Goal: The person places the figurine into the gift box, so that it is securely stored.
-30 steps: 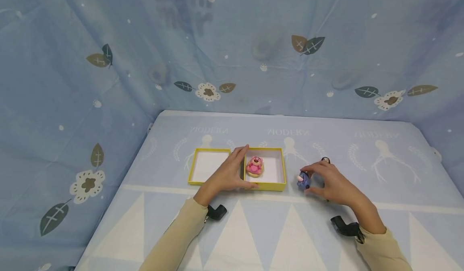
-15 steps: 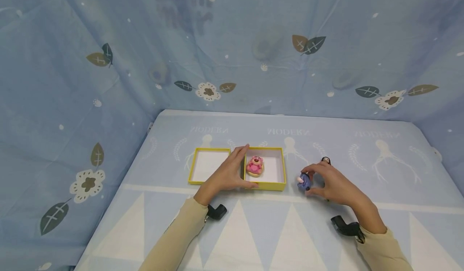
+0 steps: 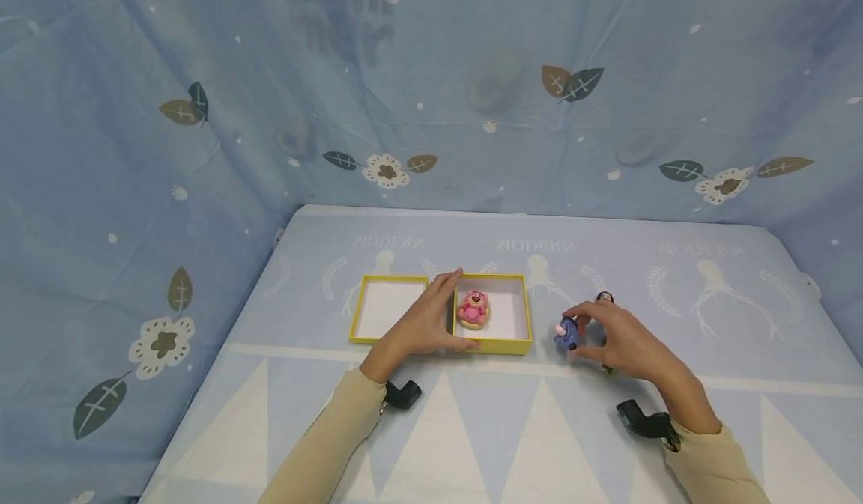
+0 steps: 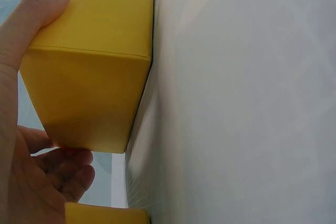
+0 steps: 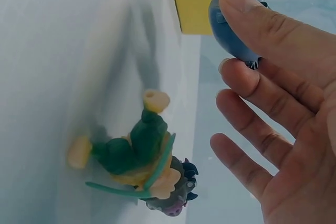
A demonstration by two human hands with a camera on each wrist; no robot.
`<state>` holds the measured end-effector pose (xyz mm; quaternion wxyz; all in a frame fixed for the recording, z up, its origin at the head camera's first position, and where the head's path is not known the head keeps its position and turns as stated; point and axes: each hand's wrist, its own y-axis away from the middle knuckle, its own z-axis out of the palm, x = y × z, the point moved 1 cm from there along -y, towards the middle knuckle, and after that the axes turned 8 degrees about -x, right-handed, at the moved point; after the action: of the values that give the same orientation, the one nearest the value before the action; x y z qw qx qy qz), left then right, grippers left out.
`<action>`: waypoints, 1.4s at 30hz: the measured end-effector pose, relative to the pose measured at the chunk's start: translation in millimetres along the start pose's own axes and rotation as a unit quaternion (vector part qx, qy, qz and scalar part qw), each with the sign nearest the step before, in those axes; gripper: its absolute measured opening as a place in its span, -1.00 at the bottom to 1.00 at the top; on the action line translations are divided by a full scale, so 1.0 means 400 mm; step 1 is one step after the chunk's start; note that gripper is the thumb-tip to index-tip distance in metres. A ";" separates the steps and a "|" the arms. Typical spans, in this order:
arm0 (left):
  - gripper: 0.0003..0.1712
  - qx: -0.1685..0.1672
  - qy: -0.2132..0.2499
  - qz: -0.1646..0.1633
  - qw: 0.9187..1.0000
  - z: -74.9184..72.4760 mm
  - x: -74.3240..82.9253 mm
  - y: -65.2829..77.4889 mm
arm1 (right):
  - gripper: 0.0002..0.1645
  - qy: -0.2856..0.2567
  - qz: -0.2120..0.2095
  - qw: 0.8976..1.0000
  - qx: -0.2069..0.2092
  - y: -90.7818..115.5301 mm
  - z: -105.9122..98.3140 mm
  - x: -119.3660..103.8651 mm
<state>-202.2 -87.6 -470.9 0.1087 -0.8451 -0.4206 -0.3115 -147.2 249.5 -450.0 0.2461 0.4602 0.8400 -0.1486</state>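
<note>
My left hand (image 3: 421, 326) grips the left end of a yellow box (image 3: 502, 347), thumb on the front wall and fingers at the back. In the left wrist view the thumb presses one side of the box (image 4: 89, 95). A pink bear figurine (image 3: 474, 310) lies inside at the left. Right of the box, my right hand (image 3: 623, 339) pinches a small blue toy figurine (image 3: 565, 335) with a pale pink snout. The right wrist view shows the thumb across the blue figurine (image 5: 226, 30), the other fingers spread apart.
A second shallow yellow box part (image 3: 387, 309) with a white inside lies left of the box. Near my right hand is a green-legged figurine (image 5: 139, 150) with a dark head, mostly hidden in the head view. Patterned blue cloth (image 3: 431, 152) hangs behind the table.
The blue figurine and the fingers of my right hand have shifted slightly to the right, and the figurine has turned a little. My left hand and the box have stayed put.
</note>
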 end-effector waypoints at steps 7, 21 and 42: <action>0.50 -0.003 -0.001 -0.006 1.000 0.003 -0.003 -0.001 | -0.35 -0.002 -0.002 1.000 0.005 0.001 -0.008 0.002; 0.51 0.001 0.006 -0.004 1.000 0.002 -0.005 0.001 | -0.31 0.019 -0.008 1.000 0.017 0.008 -0.012 0.003; 0.48 -0.007 0.013 -0.001 1.000 0.000 -0.005 0.004 | -0.27 0.029 -0.050 0.997 0.045 -0.011 -0.020 -0.027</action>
<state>-202.0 -89.9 -471.9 0.1079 -0.8414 -0.4178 -0.3253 -148.1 243.5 -437.1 0.1933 0.4323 0.8612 -0.1845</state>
